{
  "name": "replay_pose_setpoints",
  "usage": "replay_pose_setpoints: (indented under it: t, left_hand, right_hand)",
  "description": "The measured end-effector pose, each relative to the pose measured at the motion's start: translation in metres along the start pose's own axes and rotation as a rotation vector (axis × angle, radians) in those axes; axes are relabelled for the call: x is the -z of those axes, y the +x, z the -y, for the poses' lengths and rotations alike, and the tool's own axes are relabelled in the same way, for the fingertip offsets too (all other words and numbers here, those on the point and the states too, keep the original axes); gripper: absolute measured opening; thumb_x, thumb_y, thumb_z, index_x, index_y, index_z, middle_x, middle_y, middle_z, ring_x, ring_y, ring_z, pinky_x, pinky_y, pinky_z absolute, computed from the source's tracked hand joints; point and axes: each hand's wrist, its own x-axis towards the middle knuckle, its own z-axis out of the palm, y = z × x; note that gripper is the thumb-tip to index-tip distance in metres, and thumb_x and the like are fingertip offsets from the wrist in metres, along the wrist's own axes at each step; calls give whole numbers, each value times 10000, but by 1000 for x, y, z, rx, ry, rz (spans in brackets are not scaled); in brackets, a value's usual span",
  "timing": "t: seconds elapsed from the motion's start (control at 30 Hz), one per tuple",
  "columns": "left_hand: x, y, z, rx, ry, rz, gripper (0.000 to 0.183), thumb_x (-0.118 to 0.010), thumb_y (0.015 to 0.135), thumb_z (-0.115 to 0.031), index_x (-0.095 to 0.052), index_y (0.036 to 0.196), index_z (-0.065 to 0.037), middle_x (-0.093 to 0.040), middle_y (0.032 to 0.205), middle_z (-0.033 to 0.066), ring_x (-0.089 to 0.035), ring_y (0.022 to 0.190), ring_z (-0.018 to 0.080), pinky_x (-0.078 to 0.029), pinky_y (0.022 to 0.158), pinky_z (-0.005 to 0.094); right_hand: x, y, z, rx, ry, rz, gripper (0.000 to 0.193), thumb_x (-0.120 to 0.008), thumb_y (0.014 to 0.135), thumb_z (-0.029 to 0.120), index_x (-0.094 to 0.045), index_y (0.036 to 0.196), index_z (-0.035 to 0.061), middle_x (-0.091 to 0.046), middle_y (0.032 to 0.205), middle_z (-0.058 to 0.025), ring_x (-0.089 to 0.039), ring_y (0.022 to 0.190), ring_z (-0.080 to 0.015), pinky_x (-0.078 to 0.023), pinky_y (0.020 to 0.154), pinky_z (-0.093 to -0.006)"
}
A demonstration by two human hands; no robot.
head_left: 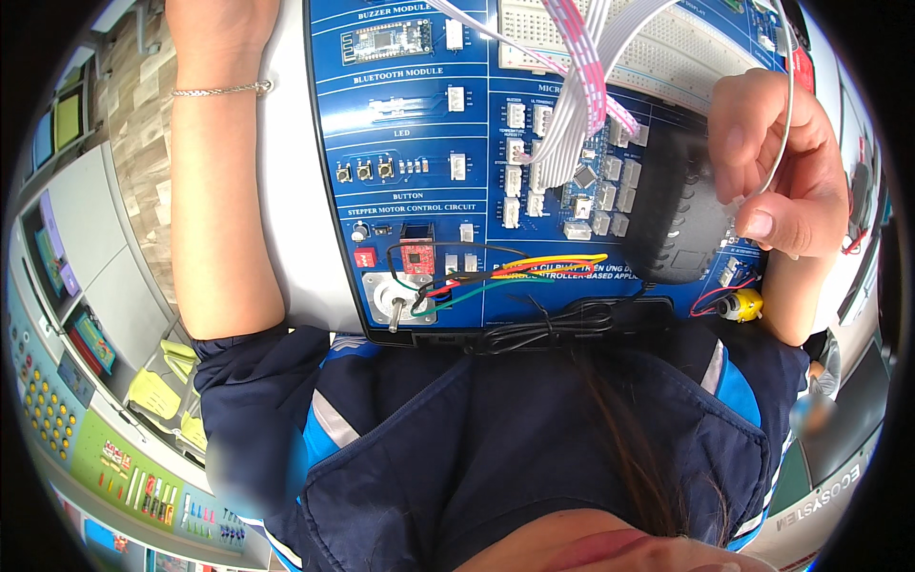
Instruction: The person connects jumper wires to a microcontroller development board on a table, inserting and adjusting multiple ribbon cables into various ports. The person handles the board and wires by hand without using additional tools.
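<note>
The right hand pinches a thin, white, flexible cable between nearly closed thumb and curled fingers, likely steadying its slender end. Just left of those fingertips, a black plastic power adapter overlies the blue, rectangular circuit board, seemingly parked. Farther left, the left hand is cropped; its grip cannot be told.

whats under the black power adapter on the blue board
The blue board shows around the black power adapter; the patch directly beneath, and any parts there, are covered.
</note>
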Motion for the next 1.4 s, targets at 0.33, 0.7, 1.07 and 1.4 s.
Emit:
replay_pose_setpoints:
  t: [0.33, 0.7, 1.07, 1.4]
  left_hand:
    - [17, 11, 9, -16, 89, -18, 289, -579, 978, -342, -610, 843, -87, -610, 767, 21, -543, 753, 136, -455, 764, 270]
    - [8, 8, 3, -4, 130, 2, 294, -564, 986, -339, -602, 839, -87, -611, 768, 25, -540, 747, 135, -458, 755, 268]
    - [3, 3, -1, -5, 67, 11, 288, -559, 989, -332, -601, 843, -88, -610, 764, 24, -542, 742, 134, -460, 746, 265]
    - [35, 26, 28, 276, -566, -441, 310, -541, 1003, -342, -605, 847, -82, -601, 767, 20, -537, 754, 133, -452, 753, 278]
  right_hand:
    - [10, -1, 1, -54, -3, 57, 397, -811, 677, 149, -564, 974, 55, -541, 679, -17, -474, 588, -64, -320, 534, -190]
    - [28, -4, -5, -75, -20, 109, 382, -806, 683, 162, -561, 961, 68, -544, 673, -3, -466, 577, -61, -316, 531, -188]
    - [36, -5, -3, -159, -21, 163, 356, -803, 692, 160, -561, 940, 75, -570, 692, -16, -481, 585, -66, -345, 535, -190]
    - [33, 0, 26, -490, 27, 106, 285, -755, 727, 81, -548, 921, 52, -632, 825, -97, -623, 643, -85, -483, 570, -190]
